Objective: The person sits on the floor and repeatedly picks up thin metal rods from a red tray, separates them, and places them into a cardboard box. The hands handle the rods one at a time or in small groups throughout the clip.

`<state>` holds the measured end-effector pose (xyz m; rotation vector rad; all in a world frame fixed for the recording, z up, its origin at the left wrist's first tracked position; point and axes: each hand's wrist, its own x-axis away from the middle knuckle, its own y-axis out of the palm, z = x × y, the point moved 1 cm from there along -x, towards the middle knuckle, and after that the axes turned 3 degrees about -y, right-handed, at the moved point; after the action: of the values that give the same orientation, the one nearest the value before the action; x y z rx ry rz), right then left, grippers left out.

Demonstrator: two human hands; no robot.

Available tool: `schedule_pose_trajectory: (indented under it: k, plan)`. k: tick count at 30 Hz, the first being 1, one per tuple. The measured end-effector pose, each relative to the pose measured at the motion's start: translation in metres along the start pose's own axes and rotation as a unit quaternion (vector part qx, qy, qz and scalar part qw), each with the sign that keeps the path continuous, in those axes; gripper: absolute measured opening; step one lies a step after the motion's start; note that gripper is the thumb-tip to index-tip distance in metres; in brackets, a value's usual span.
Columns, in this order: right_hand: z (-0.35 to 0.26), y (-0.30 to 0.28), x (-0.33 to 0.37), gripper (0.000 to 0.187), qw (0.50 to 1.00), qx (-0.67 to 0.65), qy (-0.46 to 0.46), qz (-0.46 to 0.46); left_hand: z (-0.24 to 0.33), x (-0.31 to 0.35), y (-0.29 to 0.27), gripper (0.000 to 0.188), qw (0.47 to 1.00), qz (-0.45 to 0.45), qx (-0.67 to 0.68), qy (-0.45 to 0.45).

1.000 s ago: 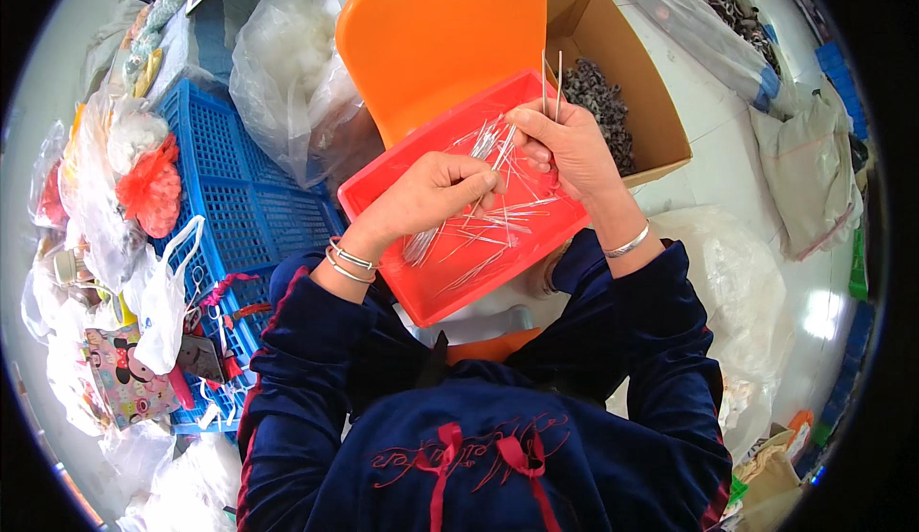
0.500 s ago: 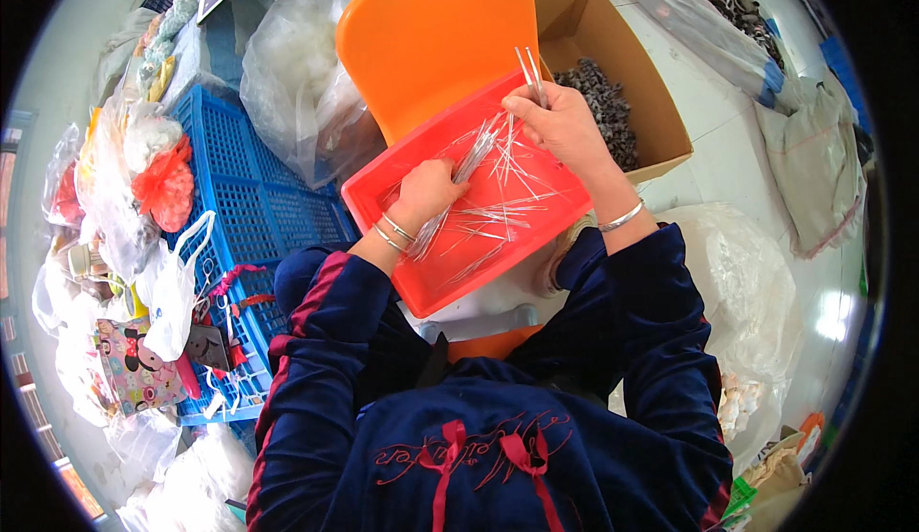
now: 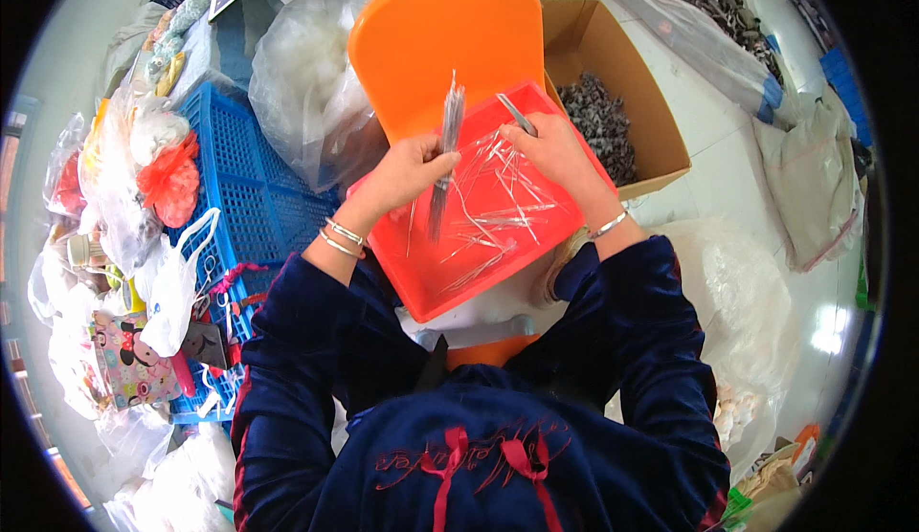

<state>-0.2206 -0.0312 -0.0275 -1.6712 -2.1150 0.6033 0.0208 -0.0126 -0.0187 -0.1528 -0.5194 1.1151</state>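
Observation:
My left hand (image 3: 414, 170) is closed round a bundle of thin clear strips (image 3: 450, 116), raised above the tray's left half, with its ends sticking out on both sides of the grip. In my right hand (image 3: 555, 154) is a pair of metal tweezers (image 3: 515, 113), gripped over the tray's far right part and pointing up and left. The red plastic tray (image 3: 426, 288) rests tilted in front of me. Loose clear strips (image 3: 503, 218) lie scattered across its bottom, some near my right fingers. What exactly the strips are cannot be made out.
An orange chair (image 3: 445, 39) stands behind the tray. Right of it, a cardboard box (image 3: 651, 140) holds small dark pieces. Blue crates (image 3: 225, 178) with bags on top flank my left, beside a clear bag of white stuff (image 3: 311, 92). Clear plastic sheeting (image 3: 737, 293) lies at my right.
My left hand has lifted the bundle off the tray and turned it nearly upright. The tweezers in my right hand have come lower and tipped to the left.

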Motion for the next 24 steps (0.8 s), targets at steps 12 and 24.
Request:
schedule_pose_trajectory:
  k: [12,24]
  plan:
    - [-0.039,0.013,0.007,0.015,0.947,-0.321,0.005,-0.029,0.021,-0.003,0.002,0.019,0.995,-0.072,0.029,0.061]
    - [-0.040,0.023,0.006,0.011,0.952,-0.298,-0.032,-0.063,0.019,0.002,0.003,0.019,0.993,-0.057,0.064,0.077]
